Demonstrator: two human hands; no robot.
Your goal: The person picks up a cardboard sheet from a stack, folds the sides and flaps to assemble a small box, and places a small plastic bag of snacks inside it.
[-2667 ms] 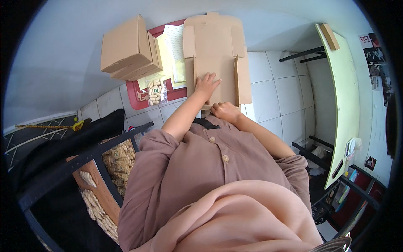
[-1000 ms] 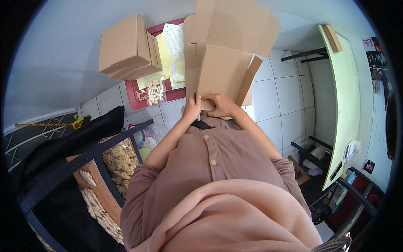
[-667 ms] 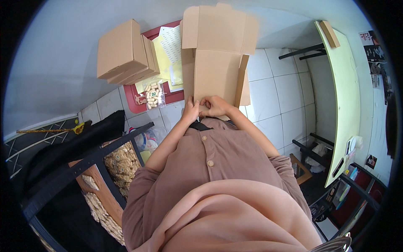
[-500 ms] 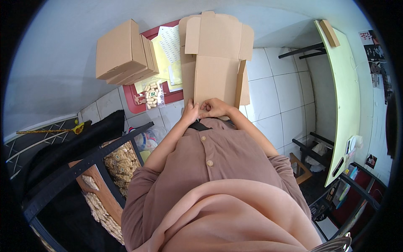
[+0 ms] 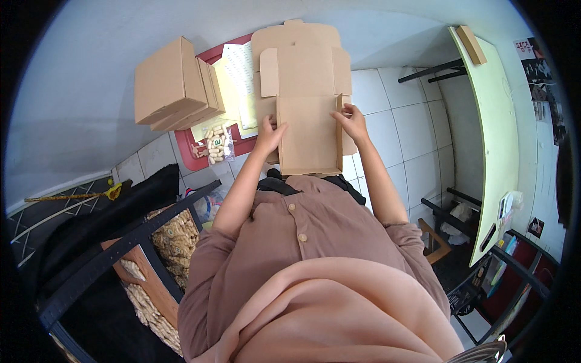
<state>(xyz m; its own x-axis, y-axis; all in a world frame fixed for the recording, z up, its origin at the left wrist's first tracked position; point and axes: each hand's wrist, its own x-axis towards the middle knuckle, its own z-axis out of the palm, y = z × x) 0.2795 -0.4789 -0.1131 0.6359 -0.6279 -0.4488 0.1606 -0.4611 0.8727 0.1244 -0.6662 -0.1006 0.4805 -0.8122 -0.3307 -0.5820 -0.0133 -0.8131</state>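
Note:
In front of me lies a partly folded brown cardboard box (image 5: 308, 136), its near wall and both side walls standing up and its lid panel flat at the far end. My left hand (image 5: 270, 135) grips the left side wall, thumb inside and fingers outside. On the opposite side, my right hand (image 5: 353, 124) holds the right side wall between thumb and fingers. Another flat cardboard sheet (image 5: 330, 36) shows beneath the box, mostly covered by it.
Left of the box, closed cardboard boxes (image 5: 166, 85) are stacked on a red low table (image 5: 184, 151) with printed papers (image 5: 239, 69) and a clear bag of pale pieces (image 5: 219, 145). A dark metal frame (image 5: 127, 242) stands at the left, a pale-green tabletop (image 5: 493, 139) at the right.
Both hands have moved forward and apart, from the box's near corner to its side walls. The left and near walls now stand up. The box has shifted, uncovering more of the sheet beneath.

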